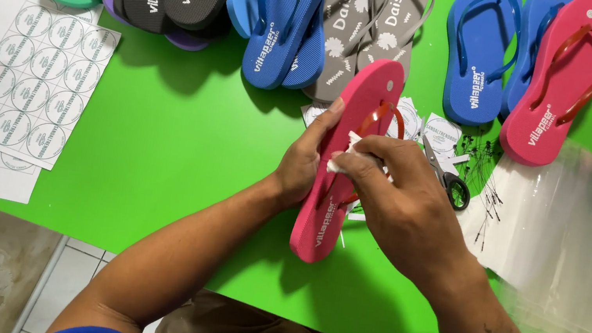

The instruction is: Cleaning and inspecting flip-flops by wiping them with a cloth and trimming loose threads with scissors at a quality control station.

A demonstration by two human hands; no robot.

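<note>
Right hand (404, 207) nearest the lens, forearm angled in from lower right, fingers pinched together on a small white paper tag (349, 155) at the strap of a pink foam flip-flop (338, 173). Left hand (304, 164) clamps the flip-flop's edge, thumb over the sole (steadying it, apparently), tilted above the green table (158, 137). Black-handled scissors (448, 179) just right of the flip-flop; round-label sheets (17, 79) well left.

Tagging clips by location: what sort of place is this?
Probably a small footwear packing or labelling bench. Rows of flip-flops lie on a green table, with round-label sheets and clear bags. The left hand holds a pink flip-flop; the right hand pinches a tag.
</note>
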